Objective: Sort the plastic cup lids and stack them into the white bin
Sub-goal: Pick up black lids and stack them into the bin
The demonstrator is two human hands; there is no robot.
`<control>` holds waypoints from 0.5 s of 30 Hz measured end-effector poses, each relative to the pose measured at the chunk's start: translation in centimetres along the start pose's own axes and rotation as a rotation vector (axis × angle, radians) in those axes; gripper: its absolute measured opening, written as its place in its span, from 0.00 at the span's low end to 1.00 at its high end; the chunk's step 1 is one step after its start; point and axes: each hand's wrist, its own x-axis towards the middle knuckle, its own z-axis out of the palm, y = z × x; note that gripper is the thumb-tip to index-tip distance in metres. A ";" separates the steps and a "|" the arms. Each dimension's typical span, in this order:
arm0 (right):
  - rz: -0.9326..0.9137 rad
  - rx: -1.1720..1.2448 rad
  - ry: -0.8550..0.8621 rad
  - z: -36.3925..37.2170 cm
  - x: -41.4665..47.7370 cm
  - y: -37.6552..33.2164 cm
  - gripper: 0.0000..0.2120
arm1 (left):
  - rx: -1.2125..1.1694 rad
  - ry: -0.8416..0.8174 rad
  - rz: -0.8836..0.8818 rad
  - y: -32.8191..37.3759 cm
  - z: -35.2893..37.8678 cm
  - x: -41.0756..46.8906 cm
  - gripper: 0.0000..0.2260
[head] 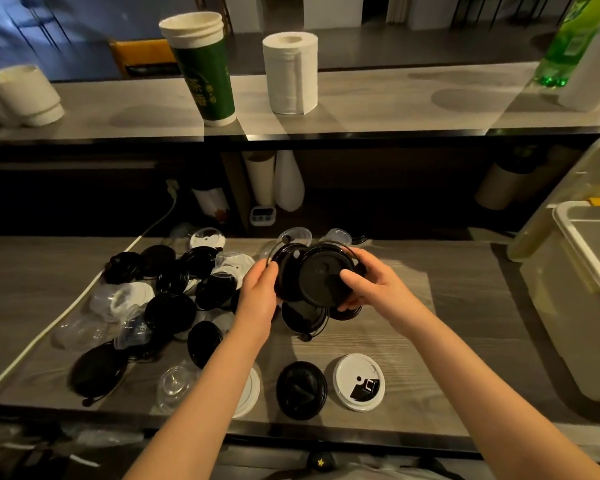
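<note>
Fingers [349,277] of the right hand [368,287] are curling round the near edge of a few round black plastic cup lids [321,275], thumb lying flat across the top one, while the left hand [257,289] is pinching the left rim of the same bunch, so both hands are gripping, neither one free. Lids are hovering above the grey wood-grain table [465,323], tilting toward the camera, and they're looking only half-nested imo

To do this bit well I'd be squaring the rims up first, turning the lids so they're all facing the same way, then pressing lightly until they're sitting flush, since a crooked stack is probably going to tip once it's in the white rectangular plastic bin [568,233]. Also those thin tethers [274,249] are looping off the rims and could be snagging, so I'd be tucking them aside

That bin is sitting well off to the right of the right hand. A mixed heap of black and clear plastic lids [160,296] is lying just left of the left hand, and a lone black domed lid [301,389] plus a white round lid with a black print [359,382] are resting nearer the body, below the hands
</note>
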 end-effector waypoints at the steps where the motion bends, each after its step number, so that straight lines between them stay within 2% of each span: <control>1: 0.001 -0.002 0.005 0.0 0.0 -0.2 0.14 | -0.099 -0.011 -0.059 0.2 0.5 -0.1 0.15; 6: -0.040 -0.127 0.077 0.3 0.1 -0.7 0.12 | -0.250 -0.115 -0.099 0.7 1.5 -1.4 0.12; 8: -0.056 -0.238 0.123 0.4 0.2 -0.5 0.12 | -0.231 -0.164 -0.083 0.4 1.2 -1.4 0.16; 10: -0.091 -0.414 0.174 0.7 0.4 -0.5 0.13 | -0.113 -0.251 -0.029 0.1 0.8 -1.6 0.23; 11: -0.119 -0.528 0.195 0.8 0.5 -0.6 0.15 | -0.049 -0.284 0.000 0.0 0.7 -1.9 0.22; 13: -0.184 -0.739 0.218 1.2 0.7 -0.6 0.19 | 0.010 -0.295 0.066 -0.1 0.3 -2.2 0.12; 15: -0.223 -0.908 0.218 1.5 0.8 -0.6 0.21 | 0.033 -0.280 0.104 -0.2 -0.3 -2.1 0.11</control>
